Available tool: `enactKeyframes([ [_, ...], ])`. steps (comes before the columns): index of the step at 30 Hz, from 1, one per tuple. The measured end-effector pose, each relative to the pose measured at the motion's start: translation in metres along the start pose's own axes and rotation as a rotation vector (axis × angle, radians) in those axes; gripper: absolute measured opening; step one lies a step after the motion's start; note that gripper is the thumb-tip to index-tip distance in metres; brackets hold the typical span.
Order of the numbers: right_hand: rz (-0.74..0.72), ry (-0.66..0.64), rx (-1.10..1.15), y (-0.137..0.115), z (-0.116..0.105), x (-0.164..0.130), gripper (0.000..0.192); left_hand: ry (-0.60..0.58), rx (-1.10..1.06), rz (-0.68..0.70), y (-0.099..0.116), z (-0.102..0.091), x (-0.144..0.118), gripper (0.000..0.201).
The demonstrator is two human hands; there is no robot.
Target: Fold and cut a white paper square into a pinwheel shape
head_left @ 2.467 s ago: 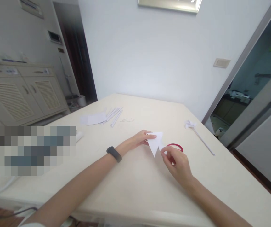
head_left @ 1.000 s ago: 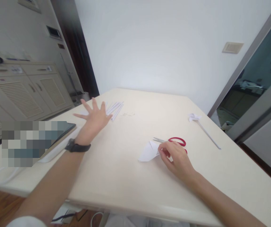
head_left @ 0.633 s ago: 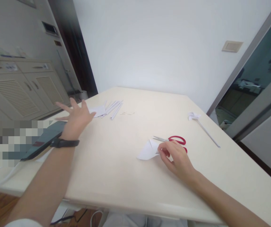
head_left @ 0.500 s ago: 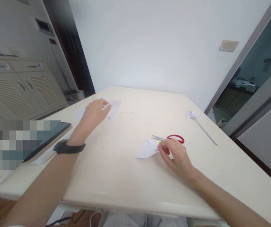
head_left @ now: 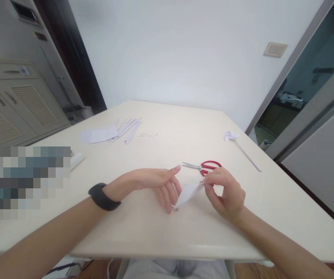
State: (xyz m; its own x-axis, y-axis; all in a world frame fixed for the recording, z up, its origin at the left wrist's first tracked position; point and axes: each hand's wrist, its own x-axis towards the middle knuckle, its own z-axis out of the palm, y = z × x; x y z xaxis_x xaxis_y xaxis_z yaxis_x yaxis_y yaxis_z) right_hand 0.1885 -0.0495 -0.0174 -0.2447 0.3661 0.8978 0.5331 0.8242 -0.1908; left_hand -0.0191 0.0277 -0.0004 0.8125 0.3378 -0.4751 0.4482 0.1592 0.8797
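A small folded piece of white paper (head_left: pixel 187 195) is pinched at its right corner between the thumb and fingers of my right hand (head_left: pixel 227 192), tilted up off the table. At the paper's lower left edge is my left hand (head_left: pixel 155 183), its thumb raised and fingers spread. Whether those fingertips touch the paper is hard to tell. Just beyond my right hand lie scissors (head_left: pixel 198 167) with red handles, blades toward the left, one handle loop partly covered by my fingers.
On the cream table (head_left: pixel 143 232), white paper strips (head_left: pixel 130 130) and flat paper sheets (head_left: pixel 104 134) lie at back left, with small scraps (head_left: pixel 147 135) beside them. A paper pinwheel (head_left: pixel 231 136) on a paper stick rests at right. A blurred-out device occupies the left edge.
My left hand has left the paper strips and come right and nearer, to the folded paper. My right hand has lifted and tilted the paper. The view has shifted slightly.
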Motion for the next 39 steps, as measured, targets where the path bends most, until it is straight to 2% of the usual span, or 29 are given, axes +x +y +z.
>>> enactKeyframes([
  [3, -0.031, -0.003, 0.001, -0.002, -0.003, 0.001, 0.025, -0.048, -0.156, 0.113, -0.002, 0.01, 0.01, 0.066],
  [6, -0.045, -0.025, -0.017, -0.002, -0.004, 0.002, 0.025, -0.002, -0.227, 0.222, -0.001, 0.015, 0.015, 0.043],
  [8, -0.05, -0.044, -0.033, -0.001, -0.003, 0.003, 0.025, 0.07, -0.247, 0.29, 0.0, 0.014, 0.015, 0.034],
  [12, -0.057, -0.085, -0.073, 0.0, 0.001, 0.001, 0.021, 0.276, -0.272, 0.388, 0.004, 0.011, 0.011, 0.036],
  [19, 0.016, -0.059, -0.19, 0.001, 0.003, 0.001, 0.021, 0.594, -0.16, 0.416, 0.009, 0.013, 0.007, 0.041],
  [22, -0.007, -0.047, -0.23, 0.002, 0.002, 0.003, 0.02, 0.672, -0.107, 0.392, 0.009, 0.014, 0.006, 0.039],
  [25, -0.033, -0.132, -0.241, 0.002, 0.002, 0.004, 0.017, 0.767, 0.005, 0.349, 0.009, 0.015, 0.006, 0.031],
  [27, 0.014, -0.229, -0.207, 0.001, 0.003, 0.004, 0.013, 0.815, 0.077, 0.328, 0.008, 0.015, 0.007, 0.025],
  [31, 0.146, -0.312, -0.149, 0.002, 0.007, 0.005, 0.01, 0.801, 0.137, 0.351, 0.007, 0.017, 0.01, 0.018],
  [39, 0.3, -0.247, -0.156, 0.006, 0.007, 0.007, 0.009, 0.681, 0.238, 0.387, 0.004, 0.027, 0.013, 0.02],
])
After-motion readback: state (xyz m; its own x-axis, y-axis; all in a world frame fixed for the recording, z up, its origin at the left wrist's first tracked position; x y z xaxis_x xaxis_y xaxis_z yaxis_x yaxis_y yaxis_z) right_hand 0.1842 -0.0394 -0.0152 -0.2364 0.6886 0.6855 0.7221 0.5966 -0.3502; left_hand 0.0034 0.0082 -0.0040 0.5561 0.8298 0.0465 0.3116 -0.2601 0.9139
